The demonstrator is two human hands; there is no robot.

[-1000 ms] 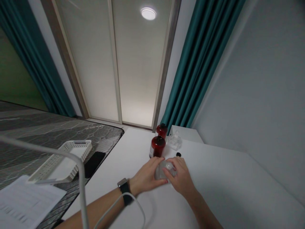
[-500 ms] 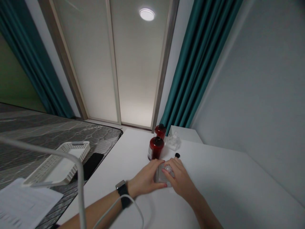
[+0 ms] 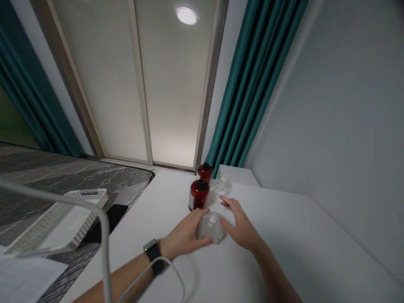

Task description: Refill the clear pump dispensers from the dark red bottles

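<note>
A squat clear bottle [image 3: 212, 226] stands on the white table, its neck at the top. My left hand [image 3: 187, 235], with a watch on the wrist, is wrapped round its left side. My right hand [image 3: 241, 225] is open just right of the bottle, thumb close to it and fingers reaching past it. A small black cap [image 3: 226, 205] shows partly beneath those fingers; whether they touch it I cannot tell. Behind the bottle stands a dark red bottle [image 3: 199, 193] with a pale label and a narrow dark neck.
A second red bottle [image 3: 205, 171] and another clear bottle [image 3: 221, 185] stand farther back, before a white box [image 3: 241, 174]. To the left are a white perforated basket [image 3: 91, 219], a black flat object [image 3: 115, 214] and papers [image 3: 28, 273]. A pale cable [image 3: 105, 252] crosses the foreground.
My right hand has let go of the clear bottle's top and opened toward the black cap, now partly covering it. My left hand keeps hold of the bottle. The whole view has shifted slightly.
</note>
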